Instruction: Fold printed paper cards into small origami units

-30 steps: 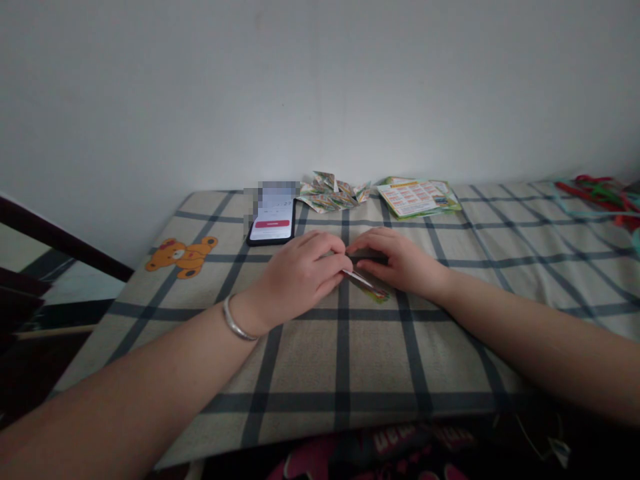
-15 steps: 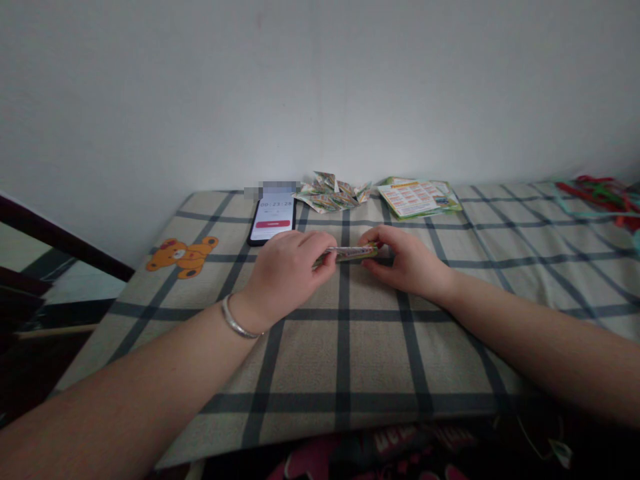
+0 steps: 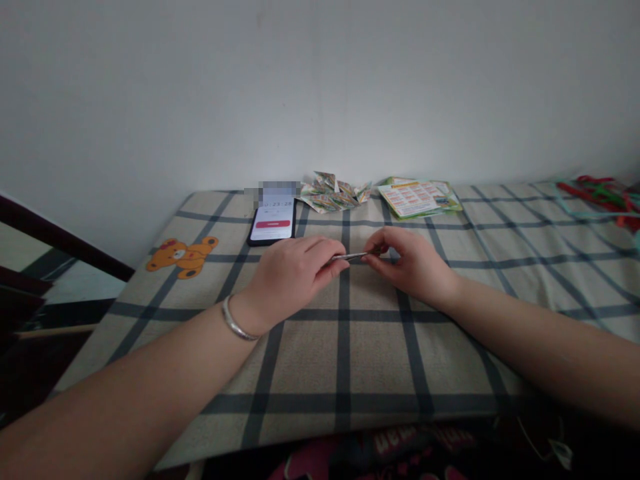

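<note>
A thin folded piece of printed paper [image 3: 354,256] is held between my two hands, just above the checked tablecloth, and shows almost edge-on. My left hand [image 3: 297,267], with a silver bangle at the wrist, pinches its left end. Its right end sits between the thumb and forefinger of my right hand [image 3: 407,260]. Fingers cover both ends, so only a narrow strip is visible. Beyond my hands lies a heap of folded paper pieces [image 3: 333,193] with similar print. A stack of flat printed leaflets [image 3: 420,199] rests to the right of the heap.
A phone showing a timer [image 3: 273,223] lies beyond my left hand. An orange bear cutout [image 3: 183,257] is on the left of the checked tablecloth [image 3: 310,360]. Red and green items [image 3: 595,197] lie at the far right. A pale wall [image 3: 320,93] rises behind the table.
The folded paper has turned from showing some of its printed face to nearly edge-on. My left hand has shifted slightly right, and both hands' fingers are now closer together.
</note>
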`<state>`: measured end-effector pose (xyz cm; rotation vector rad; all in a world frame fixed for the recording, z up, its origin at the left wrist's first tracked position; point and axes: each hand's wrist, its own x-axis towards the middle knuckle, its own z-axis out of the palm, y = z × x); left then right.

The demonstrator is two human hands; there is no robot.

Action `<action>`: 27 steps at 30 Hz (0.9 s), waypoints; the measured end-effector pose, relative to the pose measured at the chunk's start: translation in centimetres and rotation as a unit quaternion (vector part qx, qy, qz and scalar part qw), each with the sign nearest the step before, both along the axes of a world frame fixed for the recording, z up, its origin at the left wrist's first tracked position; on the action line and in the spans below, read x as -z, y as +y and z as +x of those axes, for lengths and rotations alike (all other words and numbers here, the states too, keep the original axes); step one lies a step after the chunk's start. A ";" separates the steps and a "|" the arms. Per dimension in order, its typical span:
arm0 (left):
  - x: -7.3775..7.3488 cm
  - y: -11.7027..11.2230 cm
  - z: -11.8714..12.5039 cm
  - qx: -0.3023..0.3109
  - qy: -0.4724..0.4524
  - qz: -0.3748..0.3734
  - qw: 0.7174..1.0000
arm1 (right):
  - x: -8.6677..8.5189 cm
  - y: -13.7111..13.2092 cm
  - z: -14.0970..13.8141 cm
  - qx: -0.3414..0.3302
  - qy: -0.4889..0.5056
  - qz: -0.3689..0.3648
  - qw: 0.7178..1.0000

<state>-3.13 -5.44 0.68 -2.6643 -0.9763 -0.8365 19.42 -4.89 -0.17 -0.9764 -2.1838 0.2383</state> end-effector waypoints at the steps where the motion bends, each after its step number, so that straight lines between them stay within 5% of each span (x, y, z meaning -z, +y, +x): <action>1: 0.0 0.0 0.0 0.005 0.002 -0.004 1.000 | 0.0 -0.1 0.0 -0.002 -0.003 0.004 1.000; 15: 0.8 -0.2 0.3 -0.025 0.001 0.068 0.997 | -0.1 -0.2 0.0 -0.001 0.019 0.014 1.000; 27: 0.8 -0.4 0.4 0.006 -0.002 0.015 1.000 | 0.0 -0.2 0.1 -0.048 0.004 0.111 0.993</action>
